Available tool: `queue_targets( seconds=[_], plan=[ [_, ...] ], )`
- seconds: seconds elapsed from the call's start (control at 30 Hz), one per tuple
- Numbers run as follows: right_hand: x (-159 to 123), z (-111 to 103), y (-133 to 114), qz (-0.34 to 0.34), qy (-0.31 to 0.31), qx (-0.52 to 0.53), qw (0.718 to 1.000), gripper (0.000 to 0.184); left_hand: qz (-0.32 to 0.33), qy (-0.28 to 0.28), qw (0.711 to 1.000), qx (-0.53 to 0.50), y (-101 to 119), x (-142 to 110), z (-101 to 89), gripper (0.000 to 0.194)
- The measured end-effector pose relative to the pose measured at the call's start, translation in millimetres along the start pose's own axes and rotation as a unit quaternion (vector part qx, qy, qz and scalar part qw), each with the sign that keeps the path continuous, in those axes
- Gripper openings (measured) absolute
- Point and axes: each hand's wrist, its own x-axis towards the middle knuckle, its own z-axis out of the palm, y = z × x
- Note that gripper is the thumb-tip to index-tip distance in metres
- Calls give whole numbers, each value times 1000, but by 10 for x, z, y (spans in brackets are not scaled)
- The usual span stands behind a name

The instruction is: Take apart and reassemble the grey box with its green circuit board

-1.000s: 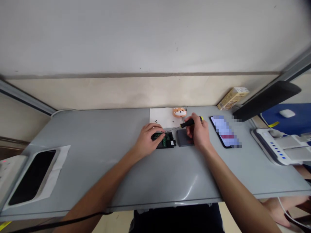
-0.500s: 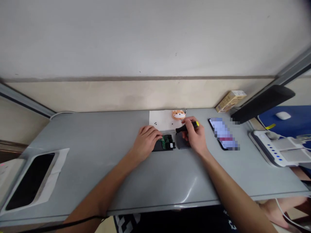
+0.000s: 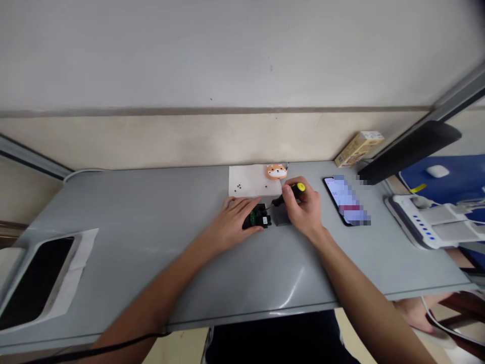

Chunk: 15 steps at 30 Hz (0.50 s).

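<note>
My left hand (image 3: 232, 221) grips a small black device with an exposed green circuit board (image 3: 253, 218); the fingers lie along its far edge and the thumb along its near edge. In my right hand (image 3: 306, 208) is a screwdriver (image 3: 278, 201) with a black handle and a yellow end cap. Its thin shaft slants down to the left, with the tip at the device's far right part; exact contact is too small to tell. A dark grey flat piece (image 3: 281, 218) lies beside the device, partly under my right hand.
Several tiny dark bits, resembling screws, lie on a white paper (image 3: 248, 177) behind the device. An orange animal-face case (image 3: 277, 172) sits on its right corner. A phone (image 3: 346, 201), a power strip (image 3: 420, 222) and a box (image 3: 359, 148) are rightward; a dark-screened tablet-like device (image 3: 38, 280) is leftward.
My left hand has gone from pinching near the screwdriver's shaft to gripping the device across its edges. The screwdriver now stands steeper, its tip at the device's right part. The view has shifted slightly.
</note>
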Motion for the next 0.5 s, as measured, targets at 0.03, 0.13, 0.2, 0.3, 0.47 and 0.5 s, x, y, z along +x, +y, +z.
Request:
queue_targets(
  seconds=[0.03, 0.13, 0.2, 0.3, 0.47, 0.5],
  plan=[
    [1, 6, 7, 1, -1, 1, 1000, 32, -3, 3, 1000, -3, -13, 2, 3, 68],
    [3, 15, 24, 1, -2, 5, 1000, 31, -5, 5, 1000, -8, -31, 4, 3, 67],
    [6, 15, 32, -1, 1, 6, 1000, 31, -4, 3, 1000, -9, -28, 5, -1, 67],
    [14, 11, 37, -9, 9, 8, 1000, 30, -2, -6, 1000, -5, -11, 8, -15, 66],
    [27, 17, 57, -9, 15, 31, 999, 28, -4, -10, 1000, 0, 8, 15, -37, 63],
    [29, 22, 65, -4, 13, 35, 999, 29, -4, -11, 1000, 0, 7, 18, -39, 63]
  ],
)
